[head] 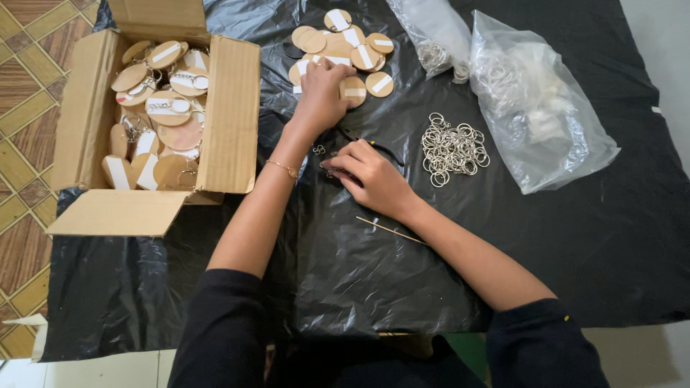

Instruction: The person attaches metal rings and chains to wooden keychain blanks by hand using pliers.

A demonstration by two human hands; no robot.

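**Hands at work among wooden discs and metal rings**

A person's left hand (321, 97) reaches forward onto a loose pile of round, pale wooden discs with white strips (343, 52) near the far edge of a black plastic sheet (374, 273), its fingers curled down on the nearest discs; which disc it grips is hidden under the hand. A thin bracelet (283, 169) circles that wrist. The right hand (372, 178) rests just behind it, fingers drawn together around a dark-handled tool (374, 147) whose head is covered by the hand; whether it pinches anything else cannot be told. A few small metal links (318, 149) lie between the two hands, and a thin wooden stick (388, 230) pokes out from under the right wrist.

To the right, well clear of the hands, sits a heap of loose silver split rings (453, 149). Beyond it lie two clear plastic bags (535, 108), their contents blurred, though rings show through. On the left, an open brown cardboard box (230, 115) holds more wooden discs already fitted with rings. Patterned floor tiles (21, 144) show past the box.
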